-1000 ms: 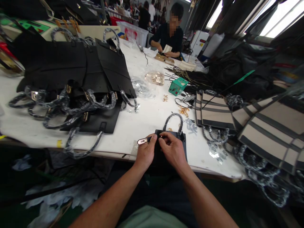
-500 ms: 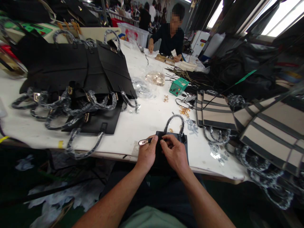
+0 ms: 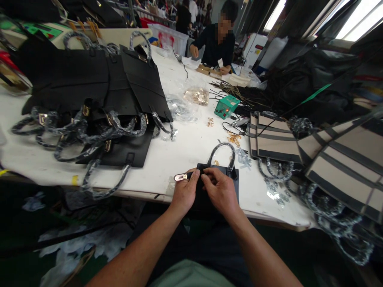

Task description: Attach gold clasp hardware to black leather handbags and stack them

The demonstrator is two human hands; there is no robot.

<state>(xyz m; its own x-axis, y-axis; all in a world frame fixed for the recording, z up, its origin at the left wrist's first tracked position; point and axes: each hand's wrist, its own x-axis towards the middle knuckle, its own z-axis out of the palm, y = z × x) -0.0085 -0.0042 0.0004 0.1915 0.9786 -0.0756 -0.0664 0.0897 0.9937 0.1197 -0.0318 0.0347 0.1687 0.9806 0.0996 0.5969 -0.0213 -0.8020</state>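
A black handbag (image 3: pixel 220 171) stands at the table's front edge, its arched handle (image 3: pixel 222 146) wrapped in clear plastic. My left hand (image 3: pixel 184 193) is closed on the bag's left side, thumb on top. A black strap with a shiny gold metal tip (image 3: pixel 180 177) sticks out leftward from between its fingers. My right hand (image 3: pixel 220 189) is closed in a pinch against the front of the bag, close beside the left thumb. Whatever lies between its fingertips is too small or hidden to make out. Small gold fittings (image 3: pixel 216 162) lie behind the bag, seen through the handle.
Black handbags (image 3: pixel 74 75) are piled at left. Beige-and-black bag pieces (image 3: pixel 278 137) lie at right. Further back are a green box with a switch (image 3: pixel 226 107), gold hardware (image 3: pixel 234 138) and a plastic bag of metal parts (image 3: pixel 197 96). Another person (image 3: pixel 217 46) works across the table (image 3: pixel 179 155).
The view has shifted slightly. Both hands keep nearly the same place on the bag, with the right fingers moved only a little. The person opposite has lowered their head.
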